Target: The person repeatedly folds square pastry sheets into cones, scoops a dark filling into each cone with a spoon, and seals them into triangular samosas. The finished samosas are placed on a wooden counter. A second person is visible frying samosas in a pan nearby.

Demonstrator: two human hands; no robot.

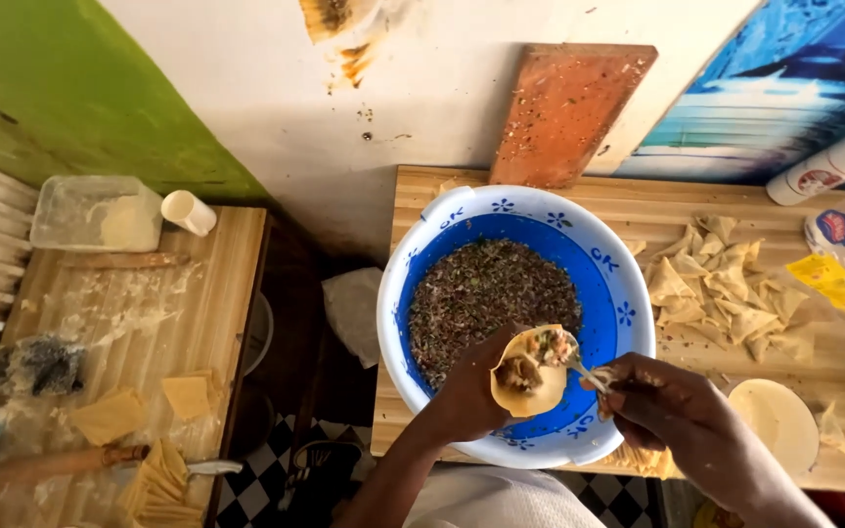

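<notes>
So the left hand (466, 396) is cupped round a pale folded dough cone (530, 376) over the blue plastic basin of minced filling (486, 293), right hand (662, 406) fingers pinched on a small metal spoon (584, 372) tipping filling in — mid-stuffing, I'd say, sealing the top looks due.

Bowl (628, 315) blocks centre; folded pastries (726, 288) crowd right; gap betw tables.
</notes>
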